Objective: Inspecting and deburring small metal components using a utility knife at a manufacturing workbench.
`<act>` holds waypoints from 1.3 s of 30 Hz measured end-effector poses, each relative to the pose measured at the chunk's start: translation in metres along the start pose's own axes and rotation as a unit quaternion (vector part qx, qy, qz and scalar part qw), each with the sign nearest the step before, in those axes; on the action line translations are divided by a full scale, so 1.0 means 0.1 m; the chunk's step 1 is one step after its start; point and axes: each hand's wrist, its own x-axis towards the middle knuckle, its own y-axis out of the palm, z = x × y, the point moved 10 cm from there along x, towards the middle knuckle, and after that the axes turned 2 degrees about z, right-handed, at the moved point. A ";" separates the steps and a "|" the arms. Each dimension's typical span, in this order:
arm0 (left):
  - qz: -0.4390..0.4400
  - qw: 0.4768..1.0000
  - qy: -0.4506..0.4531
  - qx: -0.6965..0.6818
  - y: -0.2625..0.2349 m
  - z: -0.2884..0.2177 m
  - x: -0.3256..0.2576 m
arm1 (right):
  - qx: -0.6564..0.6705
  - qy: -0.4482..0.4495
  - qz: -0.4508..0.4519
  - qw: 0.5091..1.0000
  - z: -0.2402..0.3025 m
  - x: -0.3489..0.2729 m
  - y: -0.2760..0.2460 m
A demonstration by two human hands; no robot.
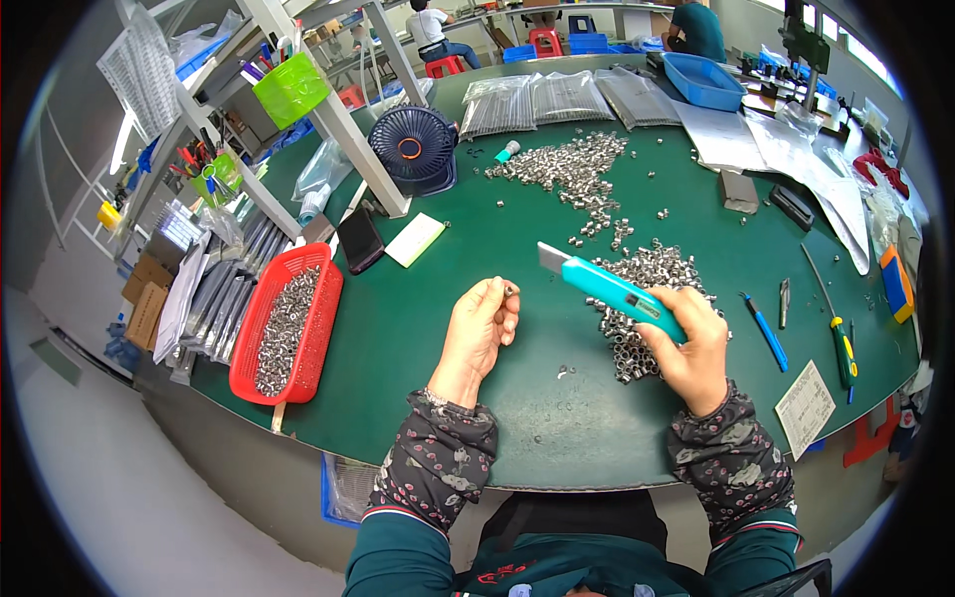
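My right hand (688, 343) is wrapped round a teal utility knife (617, 291), its blade out and pointing left toward my other hand. Between thumb and fingers my left hand (477, 328) pinches a small metal ring-shaped part (508, 292). The knife tip is apart from that part. Behind and beside the knife lies a heap of small metal parts (637, 348), partly hidden by my right hand. A second, looser pile (567, 169) spreads farther back on the green table (398, 328).
A red basket (323, 333) of small metal parts stands left, near a phone (360, 240), notepad (415, 240) and fan (413, 149). To the right lie a blue tool (766, 335), screwdriver (844, 353) and card (805, 409). Filled plastic bags (572, 99) and a blue bin (703, 82) stand behind.
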 end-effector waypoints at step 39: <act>0.045 0.956 0.101 0.271 0.16 -0.24 -0.03 | -0.026 0.020 0.097 0.995 -0.10 -0.05 0.24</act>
